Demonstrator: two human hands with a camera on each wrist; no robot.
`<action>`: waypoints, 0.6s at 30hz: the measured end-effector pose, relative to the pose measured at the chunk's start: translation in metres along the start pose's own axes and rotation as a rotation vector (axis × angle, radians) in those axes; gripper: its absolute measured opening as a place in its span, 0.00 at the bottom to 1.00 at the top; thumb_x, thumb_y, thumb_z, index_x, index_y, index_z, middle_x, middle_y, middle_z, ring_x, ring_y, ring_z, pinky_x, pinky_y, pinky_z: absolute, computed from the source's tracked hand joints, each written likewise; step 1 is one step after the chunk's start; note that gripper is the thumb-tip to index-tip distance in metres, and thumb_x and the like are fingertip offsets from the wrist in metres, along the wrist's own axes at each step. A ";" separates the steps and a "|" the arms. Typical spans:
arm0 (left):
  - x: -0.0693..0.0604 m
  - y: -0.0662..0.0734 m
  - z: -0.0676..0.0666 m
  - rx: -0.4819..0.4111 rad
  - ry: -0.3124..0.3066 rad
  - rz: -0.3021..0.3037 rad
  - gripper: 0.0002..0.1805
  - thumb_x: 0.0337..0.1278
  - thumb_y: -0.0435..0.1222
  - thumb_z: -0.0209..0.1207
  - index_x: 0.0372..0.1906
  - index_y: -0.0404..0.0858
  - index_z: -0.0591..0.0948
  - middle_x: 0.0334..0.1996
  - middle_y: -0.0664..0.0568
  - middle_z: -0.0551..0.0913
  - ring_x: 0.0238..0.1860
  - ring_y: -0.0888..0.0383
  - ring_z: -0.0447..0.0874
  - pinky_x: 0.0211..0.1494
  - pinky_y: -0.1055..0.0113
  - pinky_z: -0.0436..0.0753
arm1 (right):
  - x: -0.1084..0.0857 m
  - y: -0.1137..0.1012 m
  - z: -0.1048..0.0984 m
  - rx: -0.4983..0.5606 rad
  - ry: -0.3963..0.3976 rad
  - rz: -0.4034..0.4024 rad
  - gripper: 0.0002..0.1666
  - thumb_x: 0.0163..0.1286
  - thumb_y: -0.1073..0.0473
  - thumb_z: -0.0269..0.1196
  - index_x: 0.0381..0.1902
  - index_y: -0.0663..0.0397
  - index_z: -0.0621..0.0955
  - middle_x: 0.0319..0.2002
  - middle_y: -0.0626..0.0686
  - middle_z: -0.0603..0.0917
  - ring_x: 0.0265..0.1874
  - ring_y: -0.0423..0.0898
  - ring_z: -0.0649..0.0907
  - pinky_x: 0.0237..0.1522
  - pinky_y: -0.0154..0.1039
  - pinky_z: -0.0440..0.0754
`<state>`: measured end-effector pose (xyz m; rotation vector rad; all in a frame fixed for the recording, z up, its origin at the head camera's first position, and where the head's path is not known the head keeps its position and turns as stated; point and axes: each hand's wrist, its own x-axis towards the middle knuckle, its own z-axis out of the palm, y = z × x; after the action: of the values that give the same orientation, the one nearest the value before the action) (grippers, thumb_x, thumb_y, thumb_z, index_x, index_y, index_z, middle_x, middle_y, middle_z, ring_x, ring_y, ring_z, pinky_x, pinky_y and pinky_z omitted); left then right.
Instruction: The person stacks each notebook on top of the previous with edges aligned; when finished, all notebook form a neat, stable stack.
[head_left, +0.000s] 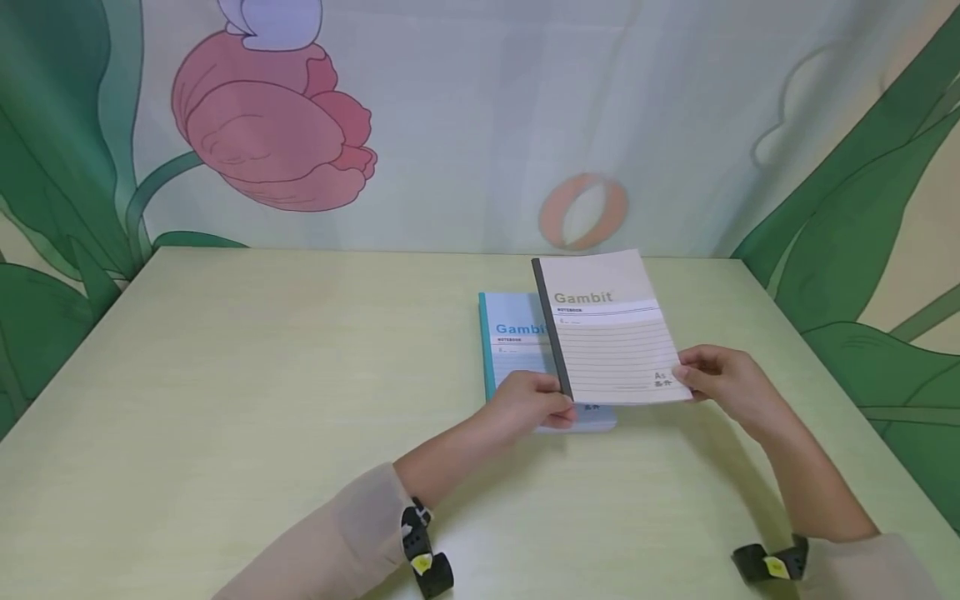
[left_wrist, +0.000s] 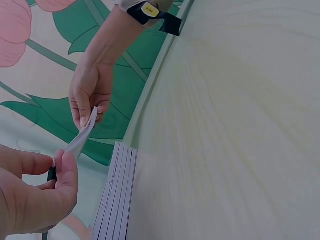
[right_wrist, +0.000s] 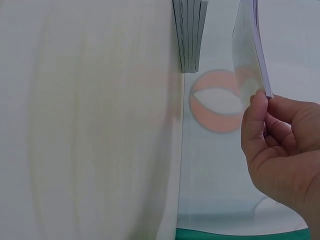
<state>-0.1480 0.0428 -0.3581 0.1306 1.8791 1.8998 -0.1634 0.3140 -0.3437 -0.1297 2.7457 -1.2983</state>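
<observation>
A notebook with a dark spine and a pale cover [head_left: 611,333] is held raised above a stack of notebooks, slightly tilted. My left hand [head_left: 528,400] pinches its lower left corner by the spine. At the lower right corner, my right hand [head_left: 723,383] grips it between thumb and fingers. Beneath lies the stack, whose top notebook [head_left: 513,354] is blue with a teal spine and partly covered by the raised one. In the left wrist view the stack [left_wrist: 115,195] shows several page edges. The right wrist view shows the raised notebook [right_wrist: 260,55] edge-on, apart from the stack [right_wrist: 190,40].
The pale wooden table [head_left: 262,375] extends far to the left of the notebooks. Behind it hangs a curtain [head_left: 465,125] printed with a pink flower and green leaves. Each wrist wears a strapped camera, such as the right one [head_left: 772,562].
</observation>
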 end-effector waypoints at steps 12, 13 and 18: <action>-0.005 0.001 -0.011 -0.010 -0.006 -0.004 0.06 0.57 0.23 0.52 0.36 0.21 0.77 0.25 0.48 0.79 0.27 0.60 0.79 0.41 0.67 0.81 | 0.004 -0.010 0.009 0.003 -0.015 0.011 0.19 0.68 0.64 0.55 0.50 0.76 0.72 0.41 0.64 0.78 0.31 0.44 0.79 0.32 0.33 0.81; -0.006 0.000 -0.012 -0.007 -0.005 -0.003 0.06 0.57 0.23 0.52 0.36 0.21 0.77 0.25 0.48 0.79 0.27 0.60 0.79 0.41 0.67 0.81 | 0.005 -0.010 0.010 0.004 -0.017 0.013 0.19 0.68 0.64 0.55 0.50 0.76 0.72 0.42 0.65 0.78 0.31 0.44 0.79 0.32 0.33 0.81; -0.009 -0.001 -0.017 -0.003 -0.003 -0.004 0.08 0.58 0.23 0.51 0.39 0.21 0.77 0.26 0.47 0.79 0.27 0.60 0.79 0.42 0.67 0.81 | 0.007 -0.012 0.014 0.011 -0.026 0.011 0.19 0.68 0.64 0.56 0.50 0.76 0.72 0.42 0.64 0.78 0.31 0.45 0.79 0.32 0.33 0.81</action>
<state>-0.1465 0.0241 -0.3577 0.1285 1.8738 1.8984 -0.1686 0.2951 -0.3438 -0.1300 2.7133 -1.2997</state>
